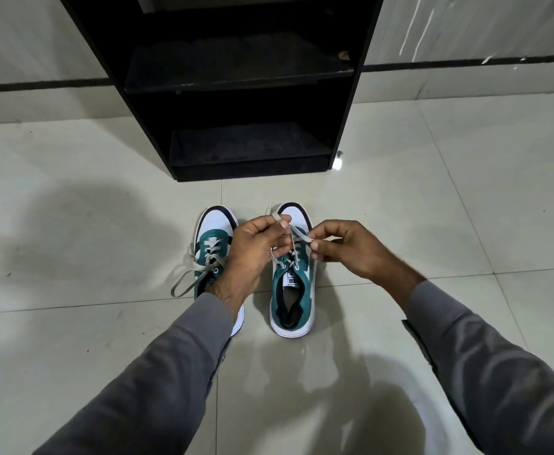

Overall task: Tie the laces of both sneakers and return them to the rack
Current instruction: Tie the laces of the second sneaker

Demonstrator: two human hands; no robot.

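- While both sneakers are sitting side by side on the tiled floor, toes pointing toward the black rack, the person is working over the right sneaker.
- The left hand is reaching across the left sneaker, its wrist and grey sleeve covering that shoe's heel.
- The left hand's grip is pinching closed on one strand of the right sneaker's lace, with a loose lace tip sticking up past its fingertips.
- The right hand is hovering just beside the right sneaker's toe, thumb and forefinger clamping together on the other strand of the same lace.
- Between the two hands the strands are crossing above the shoe's upper eyelets; whether a knot is already forming there is hard to tell, since fingers are hiding part of it.
- The right sneaker is showing its teal collar, white sole rim and a label on the tongue, with the opening facing the camera.
- The left sneaker's lace is lying untied, its ends trailing off the shoe's outer side onto the floor.
- The rack is standing just beyond the shoes against a pale wall; its lower shelves are looking dark and bare.
- Soft shadows of the arms are falling on the glossy tiles at both sides.
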